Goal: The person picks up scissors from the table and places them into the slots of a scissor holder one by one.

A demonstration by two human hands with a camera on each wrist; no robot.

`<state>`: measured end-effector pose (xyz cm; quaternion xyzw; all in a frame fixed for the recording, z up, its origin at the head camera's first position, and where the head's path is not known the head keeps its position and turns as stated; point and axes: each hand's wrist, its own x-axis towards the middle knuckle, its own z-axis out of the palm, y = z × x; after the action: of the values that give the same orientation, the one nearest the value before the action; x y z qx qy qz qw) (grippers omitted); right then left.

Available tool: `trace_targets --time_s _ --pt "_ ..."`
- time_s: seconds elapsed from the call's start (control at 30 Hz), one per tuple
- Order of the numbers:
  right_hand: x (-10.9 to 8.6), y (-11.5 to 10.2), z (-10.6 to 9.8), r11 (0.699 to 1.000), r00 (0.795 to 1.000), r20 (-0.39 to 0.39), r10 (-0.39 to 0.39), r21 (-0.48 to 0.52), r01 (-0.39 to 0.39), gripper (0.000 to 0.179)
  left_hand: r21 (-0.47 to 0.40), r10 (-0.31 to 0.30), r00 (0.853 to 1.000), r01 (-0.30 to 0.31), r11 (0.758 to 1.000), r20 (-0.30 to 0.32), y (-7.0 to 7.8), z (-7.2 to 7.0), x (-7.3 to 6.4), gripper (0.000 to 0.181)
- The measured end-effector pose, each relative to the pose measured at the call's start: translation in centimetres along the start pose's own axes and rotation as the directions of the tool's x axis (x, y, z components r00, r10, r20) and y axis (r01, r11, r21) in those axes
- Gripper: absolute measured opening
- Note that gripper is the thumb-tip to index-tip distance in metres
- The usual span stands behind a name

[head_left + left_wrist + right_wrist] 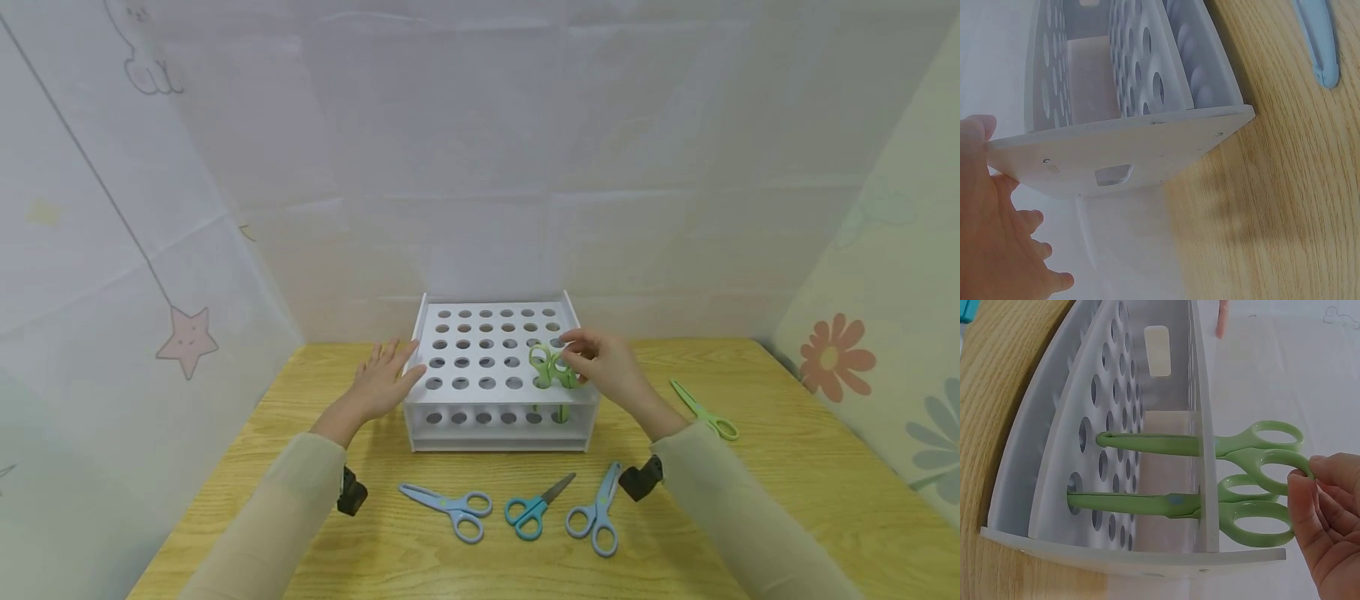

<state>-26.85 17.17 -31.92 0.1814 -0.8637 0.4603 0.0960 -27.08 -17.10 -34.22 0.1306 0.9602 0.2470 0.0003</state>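
Note:
A white rack [474, 393] with rows of round holes stands on the table. My right hand [603, 362] pinches one handle loop of a pair of green scissors [1154, 444] between thumb and fingertip. Its blade end points down through the rack's top board, the tip right at a hole in the lower board. Beside it, a second pair of green scissors [1129, 503] stands in the corner, its tip at a lower hole. My left hand [378, 383] rests at the rack's left side panel [1116, 150], fingers spread, thumb over the top edge.
In front of the rack lie light blue scissors [448, 503], teal scissors [534, 510] with a dark blade, and another light blue pair [597, 515]. Green scissors [701, 410] lie to the right. A white cloth [480, 167] hangs behind the wooden table [300, 433].

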Motion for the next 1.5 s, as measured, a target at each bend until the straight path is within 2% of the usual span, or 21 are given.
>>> trace_targets --time_s 0.4,0.9,1.13,1.5 --pt "-0.25 -0.12 0.29 0.999 1.0 0.004 -0.022 -0.045 0.022 0.024 0.002 -0.004 1.0 0.004 1.0 0.002 0.11 -0.09 -0.16 0.063" --pt "-0.5 -0.12 0.39 0.991 0.996 0.022 -0.083 -0.104 0.085 0.027 -0.004 -0.003 1.0 0.003 1.0 0.002 -0.02 0.02 -0.04 0.064" --pt "-0.55 -0.21 0.27 0.99 0.996 0.019 -0.084 -0.109 0.086 0.026 0.002 -0.005 1.0 0.005 1.0 0.004 -0.05 0.02 -0.01 0.064" --pt "-0.41 -0.06 -0.13 0.997 0.999 0.004 -0.035 -0.063 0.035 0.025 0.003 -0.005 1.0 0.005 1.0 0.006 0.04 -0.09 -0.12 0.064"
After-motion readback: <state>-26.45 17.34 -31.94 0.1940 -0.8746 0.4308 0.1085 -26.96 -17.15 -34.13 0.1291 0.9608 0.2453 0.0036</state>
